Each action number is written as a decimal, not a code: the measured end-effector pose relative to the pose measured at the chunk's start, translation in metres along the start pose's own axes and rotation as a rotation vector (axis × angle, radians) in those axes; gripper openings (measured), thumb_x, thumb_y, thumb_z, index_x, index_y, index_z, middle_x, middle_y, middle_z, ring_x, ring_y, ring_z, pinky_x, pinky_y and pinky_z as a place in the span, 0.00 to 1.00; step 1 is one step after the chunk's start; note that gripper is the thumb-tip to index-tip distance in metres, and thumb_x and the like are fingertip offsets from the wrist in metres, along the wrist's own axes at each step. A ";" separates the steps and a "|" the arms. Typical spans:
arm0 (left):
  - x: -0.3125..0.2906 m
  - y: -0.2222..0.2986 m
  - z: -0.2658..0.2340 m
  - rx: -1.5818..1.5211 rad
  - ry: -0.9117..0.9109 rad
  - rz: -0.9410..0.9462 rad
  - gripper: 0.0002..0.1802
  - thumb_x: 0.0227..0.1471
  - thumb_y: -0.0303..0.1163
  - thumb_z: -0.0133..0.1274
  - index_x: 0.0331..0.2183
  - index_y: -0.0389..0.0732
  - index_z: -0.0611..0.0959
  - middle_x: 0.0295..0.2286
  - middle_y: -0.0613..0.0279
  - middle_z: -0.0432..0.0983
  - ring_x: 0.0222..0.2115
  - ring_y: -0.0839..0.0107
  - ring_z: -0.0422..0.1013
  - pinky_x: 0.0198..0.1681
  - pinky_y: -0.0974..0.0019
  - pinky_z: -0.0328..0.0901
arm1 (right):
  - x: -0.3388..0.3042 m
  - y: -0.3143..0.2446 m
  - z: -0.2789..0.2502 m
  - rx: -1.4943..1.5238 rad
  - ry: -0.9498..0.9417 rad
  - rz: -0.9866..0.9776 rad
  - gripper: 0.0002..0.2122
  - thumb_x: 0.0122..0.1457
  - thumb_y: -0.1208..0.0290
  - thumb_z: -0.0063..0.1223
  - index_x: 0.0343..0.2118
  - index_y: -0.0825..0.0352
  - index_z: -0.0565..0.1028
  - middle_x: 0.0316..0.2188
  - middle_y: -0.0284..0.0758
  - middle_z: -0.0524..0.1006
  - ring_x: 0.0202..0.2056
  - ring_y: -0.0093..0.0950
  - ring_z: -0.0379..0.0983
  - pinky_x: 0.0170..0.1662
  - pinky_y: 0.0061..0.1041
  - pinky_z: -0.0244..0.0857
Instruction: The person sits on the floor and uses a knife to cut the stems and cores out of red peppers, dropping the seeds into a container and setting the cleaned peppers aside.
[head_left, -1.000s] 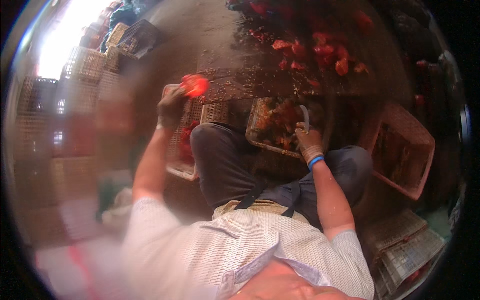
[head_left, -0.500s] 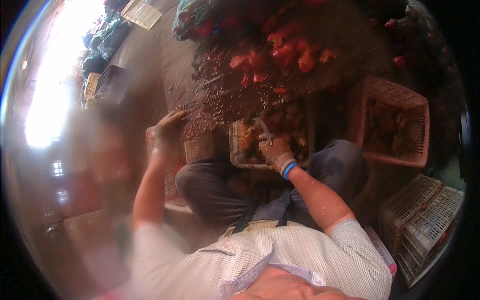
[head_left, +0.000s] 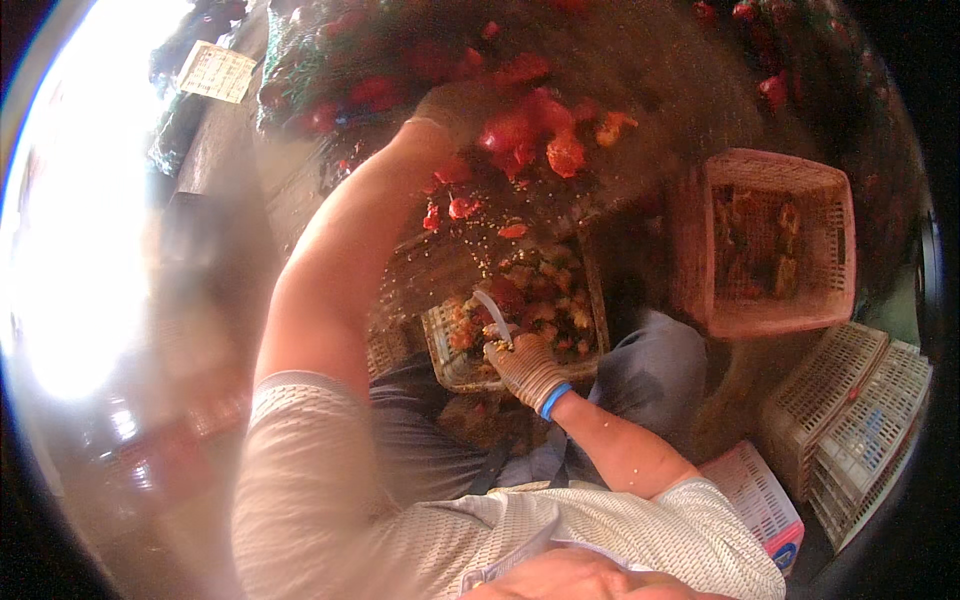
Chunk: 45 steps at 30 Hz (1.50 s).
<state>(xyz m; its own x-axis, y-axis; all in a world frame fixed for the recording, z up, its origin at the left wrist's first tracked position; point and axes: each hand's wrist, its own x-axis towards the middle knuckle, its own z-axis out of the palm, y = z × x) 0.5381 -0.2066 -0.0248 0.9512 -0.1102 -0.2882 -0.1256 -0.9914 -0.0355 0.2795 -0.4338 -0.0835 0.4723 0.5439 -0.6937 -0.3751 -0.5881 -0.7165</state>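
My right hand [head_left: 523,366], in a striped work glove with a blue band at the wrist, is closed round a small knife with a pale curved blade [head_left: 491,310]. It is over the near part of a plastic crate [head_left: 449,377] that holds orange, yellowish and green scraps, apparently pepper cores. Stretched far forward, my left hand [head_left: 458,106] is at a heap of red peppers [head_left: 530,122]; shadow and blur hide its fingers, so any hold cannot be made out. Loose pale seeds and red pieces [head_left: 463,207] lie between the heap and the crate.
A pink crate [head_left: 779,322] with scraps inside is on the right. Stacked pale crates [head_left: 818,405] and a pink-and-white box [head_left: 755,490] are nearer me. Green mesh sacks [head_left: 290,75] and a pale yellow crate [head_left: 217,71] are at the far left.
My left hand has gone from beside the crate forward and right to the red peppers. My right hand still grips the knife over the crate. The view has shifted.
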 end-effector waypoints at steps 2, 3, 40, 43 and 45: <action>-0.006 -0.006 -0.007 -0.102 -0.059 -0.072 0.25 0.65 0.44 0.41 0.58 0.45 0.74 0.51 0.45 0.76 0.51 0.47 0.74 0.53 0.50 0.70 | 0.010 0.015 0.011 -0.073 -0.010 0.022 0.22 0.56 0.51 0.54 0.39 0.69 0.81 0.31 0.53 0.80 0.36 0.51 0.78 0.43 0.46 0.71; -0.011 -0.016 -0.003 -0.120 -0.081 -0.087 0.26 0.66 0.46 0.40 0.58 0.44 0.75 0.51 0.43 0.76 0.51 0.47 0.73 0.54 0.50 0.69 | 0.011 0.018 0.014 -0.067 -0.019 0.020 0.22 0.56 0.51 0.54 0.39 0.69 0.81 0.31 0.53 0.80 0.37 0.51 0.78 0.44 0.46 0.71; -0.208 -0.188 0.161 -0.455 0.206 -0.381 0.20 0.59 0.42 0.54 0.48 0.41 0.80 0.41 0.53 0.79 0.42 0.58 0.74 0.46 0.59 0.67 | 0.023 0.036 0.023 -0.050 0.303 -0.217 0.23 0.58 0.50 0.59 0.34 0.73 0.79 0.29 0.48 0.81 0.32 0.45 0.79 0.36 0.45 0.71; -0.241 -0.118 0.146 -0.575 -0.039 -0.181 0.25 0.59 0.46 0.53 0.54 0.45 0.77 0.55 0.61 0.73 0.58 0.67 0.63 0.64 0.60 0.56 | 0.025 0.039 0.014 -0.137 0.273 -0.317 0.25 0.61 0.51 0.57 0.48 0.71 0.74 0.38 0.48 0.80 0.38 0.43 0.78 0.42 0.43 0.70; -0.265 -0.055 0.129 -1.649 -0.014 -0.122 0.29 0.60 0.52 0.53 0.55 0.44 0.76 0.56 0.60 0.73 0.58 0.65 0.64 0.63 0.58 0.58 | 0.028 0.043 0.014 -0.165 0.282 -0.447 0.27 0.61 0.53 0.58 0.55 0.70 0.72 0.44 0.48 0.79 0.44 0.44 0.77 0.48 0.41 0.70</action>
<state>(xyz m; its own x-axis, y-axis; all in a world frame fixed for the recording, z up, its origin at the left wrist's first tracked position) 0.2564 -0.1138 -0.0702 0.9288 -0.0398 -0.3684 0.3688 0.0031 0.9295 0.2655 -0.4354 -0.1342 0.7604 0.5943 -0.2618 0.0303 -0.4351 -0.8999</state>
